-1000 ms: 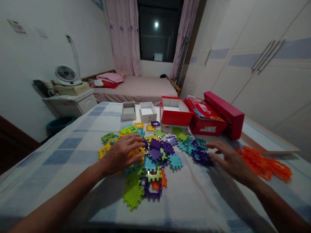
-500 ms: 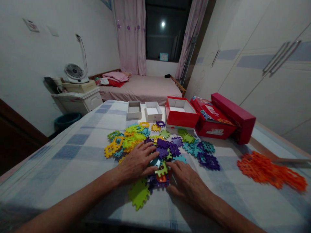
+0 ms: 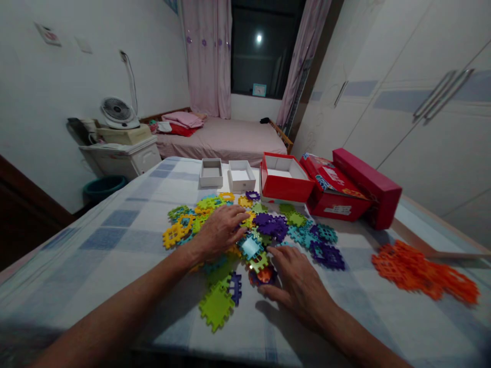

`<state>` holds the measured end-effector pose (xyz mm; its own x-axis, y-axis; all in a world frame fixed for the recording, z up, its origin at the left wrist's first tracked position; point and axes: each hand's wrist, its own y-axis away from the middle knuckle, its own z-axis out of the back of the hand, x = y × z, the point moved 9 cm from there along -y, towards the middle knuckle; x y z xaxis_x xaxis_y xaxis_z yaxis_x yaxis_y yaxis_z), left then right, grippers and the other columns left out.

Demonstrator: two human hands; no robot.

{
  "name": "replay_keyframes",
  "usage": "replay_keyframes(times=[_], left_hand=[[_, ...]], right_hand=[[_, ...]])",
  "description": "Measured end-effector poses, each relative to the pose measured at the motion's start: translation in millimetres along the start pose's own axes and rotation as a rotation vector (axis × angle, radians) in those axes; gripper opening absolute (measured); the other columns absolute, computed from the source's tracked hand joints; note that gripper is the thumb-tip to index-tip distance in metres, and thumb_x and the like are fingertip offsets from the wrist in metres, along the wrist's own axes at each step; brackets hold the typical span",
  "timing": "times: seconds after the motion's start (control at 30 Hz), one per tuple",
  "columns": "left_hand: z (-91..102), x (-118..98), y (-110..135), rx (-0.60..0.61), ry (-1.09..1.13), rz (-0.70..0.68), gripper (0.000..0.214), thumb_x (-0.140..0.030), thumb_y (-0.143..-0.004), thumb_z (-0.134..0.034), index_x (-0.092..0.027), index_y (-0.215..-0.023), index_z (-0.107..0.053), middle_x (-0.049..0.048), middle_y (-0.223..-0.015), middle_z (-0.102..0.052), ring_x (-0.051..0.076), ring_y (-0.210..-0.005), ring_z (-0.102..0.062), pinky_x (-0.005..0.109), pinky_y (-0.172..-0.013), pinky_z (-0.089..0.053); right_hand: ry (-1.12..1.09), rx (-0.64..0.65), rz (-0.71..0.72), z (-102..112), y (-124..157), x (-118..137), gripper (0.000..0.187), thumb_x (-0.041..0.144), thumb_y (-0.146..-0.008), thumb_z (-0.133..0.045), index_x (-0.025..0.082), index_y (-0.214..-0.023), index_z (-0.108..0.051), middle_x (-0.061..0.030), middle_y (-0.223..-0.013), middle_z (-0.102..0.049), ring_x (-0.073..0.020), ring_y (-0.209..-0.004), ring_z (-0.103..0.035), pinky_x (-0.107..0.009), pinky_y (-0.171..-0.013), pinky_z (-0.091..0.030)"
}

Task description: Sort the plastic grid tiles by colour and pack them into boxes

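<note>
A pile of notched plastic building tiles in several colours lies on the checked cloth. My left hand (image 3: pixel 222 229) rests over the pile's yellow and lime tiles, fingers stretched forward and slightly bent; what lies under its palm is hidden. Just right of its thumb is a shiny light-blue tile (image 3: pixel 251 246), with a lime tile (image 3: pixel 258 261) and an orange piece (image 3: pixel 264 276) below. My right hand (image 3: pixel 293 273) is beside these, thumb and fingers apart, nothing in its grasp. Beyond its fingertips sit purple tiles (image 3: pixel 270 225). A large lime tile (image 3: pixel 217 305) lies nearest me, beside a purple frame tile (image 3: pixel 235 289).
Two small white boxes (image 3: pixel 211 180) and an open red box (image 3: pixel 287 186) stand behind the pile. Another red box (image 3: pixel 337 197) and a long dark-red box (image 3: pixel 368 184) are to the right. Orange tiles (image 3: pixel 424 268) are heaped at the far right, teal and purple tiles (image 3: pixel 327 254) nearer.
My left hand has moved up and away from me, uncovering the light-blue tile. Purple tiles have shifted toward the back right. My right hand has moved slightly right.
</note>
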<state>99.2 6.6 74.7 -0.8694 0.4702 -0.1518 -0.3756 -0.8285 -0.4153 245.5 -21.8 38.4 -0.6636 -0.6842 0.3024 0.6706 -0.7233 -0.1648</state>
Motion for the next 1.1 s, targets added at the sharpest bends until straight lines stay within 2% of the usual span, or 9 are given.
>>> replay_keyframes(times=[0.07, 0.2, 0.33, 0.43, 0.53, 0.6, 0.8, 0.93, 1.1], left_hand=[[15.1, 26, 11, -0.049, -0.044, 0.093, 0.036, -0.033, -0.09, -0.042, -0.014, -0.116, -0.059, 0.0116, -0.123, -0.059, 0.023, -0.116, -0.051, 0.042, -0.103, -0.038], [32.3, 88, 41, -0.102, -0.083, 0.331, 0.043, -0.041, -0.09, -0.039, -0.012, -0.114, -0.062, 0.0128, -0.12, -0.06, 0.024, -0.113, -0.053, 0.04, -0.102, -0.04], [26.2, 140, 73, -0.078, -0.096, 0.552, 0.056, -0.05, -0.089, -0.032, -0.01, -0.116, -0.06, 0.0152, -0.123, -0.058, 0.026, -0.116, -0.051, 0.041, -0.104, -0.037], [11.2, 157, 87, -0.015, -0.033, 0.664, 0.061, -0.05, -0.089, -0.025, -0.008, -0.12, -0.057, 0.0154, -0.124, -0.057, 0.026, -0.116, -0.051, 0.04, -0.104, -0.037], [2.8, 153, 88, -0.003, 0.02, 0.671, 0.062, -0.051, -0.089, -0.024, -0.008, -0.122, -0.054, 0.0158, -0.124, -0.057, 0.025, -0.116, -0.051, 0.039, -0.103, -0.037], [1.8, 145, 85, -0.028, 0.04, 0.651, 0.06, -0.051, -0.088, -0.025, -0.01, -0.121, -0.054, 0.0144, -0.124, -0.057, 0.025, -0.116, -0.05, 0.039, -0.103, -0.037], [-1.4, 116, 75, -0.097, 0.059, 0.619, 0.053, -0.047, -0.088, -0.031, -0.012, -0.12, -0.054, 0.0145, -0.127, -0.054, 0.026, -0.12, -0.048, 0.043, -0.105, -0.035], [-4.2, 99, 68, -0.128, 0.15, 0.576, 0.047, -0.046, -0.088, -0.036, -0.016, -0.117, -0.057, 0.011, -0.127, -0.056, 0.023, -0.121, -0.049, 0.042, -0.107, -0.036], [-5.8, 84, 60, -0.099, 0.242, 0.448, 0.045, -0.046, -0.085, -0.045, -0.018, -0.118, -0.059, 0.0088, -0.13, -0.055, 0.023, -0.121, -0.049, 0.04, -0.107, -0.036]], right_hand=[[0.017, 0.013, -0.002, -4, -6, 10, 0.064, 0.045, -0.071, -0.07, 0.018, -0.125, -0.049, -0.0118, -0.116, -0.055, -0.0292, -0.104, -0.051, -0.047, -0.09, -0.042], [-0.03, 0.038, -0.056, -10, -19, 10, 0.04, 0.033, -0.084, -0.054, 0.018, -0.121, -0.052, -0.0096, -0.108, -0.056, -0.0233, -0.094, -0.057, -0.039, -0.082, -0.047], [-0.122, -0.003, -0.136, -3, -25, -17, 0.031, 0.027, -0.085, -0.05, 0.016, -0.114, -0.054, -0.0087, -0.107, -0.054, -0.0175, -0.082, -0.058, -0.032, -0.075, -0.048], [-0.112, -0.074, -0.184, 9, -25, -40, 0.03, 0.028, -0.086, -0.049, 0.016, -0.113, -0.055, -0.0086, -0.106, -0.055, -0.0172, -0.081, -0.058, -0.034, -0.078, -0.048], [0.032, -0.206, -0.19, 29, -20, -46, 0.034, 0.029, -0.086, -0.048, 0.015, -0.116, -0.055, -0.0129, -0.116, -0.053, -0.0254, -0.103, -0.054, -0.042, -0.089, -0.044], [0.105, -0.264, -0.131, 37, -15, -34, 0.035, 0.028, -0.086, -0.049, 0.015, -0.118, -0.054, -0.0146, -0.122, -0.05, -0.0288, -0.114, -0.047, -0.045, -0.094, -0.04], [0.035, 0.053, 0.099, -8, -1, 20, 0.045, 0.033, -0.076, -0.064, 0.023, -0.118, -0.055, -0.009, -0.119, -0.055, -0.0252, -0.102, -0.053, -0.041, -0.089, -0.046], [0.112, 0.061, 0.069, -21, -6, 21, 0.036, 0.022, -0.079, -0.055, 0.018, -0.114, -0.058, -0.0121, -0.109, -0.06, -0.0253, -0.096, -0.057, -0.04, -0.084, -0.047], [-0.037, 0.012, 0.027, -6, -10, 6, 0.035, 0.019, -0.086, -0.038, 0.018, -0.117, -0.054, -0.0092, -0.097, -0.066, -0.0204, -0.086, -0.063, -0.032, -0.074, -0.049]])
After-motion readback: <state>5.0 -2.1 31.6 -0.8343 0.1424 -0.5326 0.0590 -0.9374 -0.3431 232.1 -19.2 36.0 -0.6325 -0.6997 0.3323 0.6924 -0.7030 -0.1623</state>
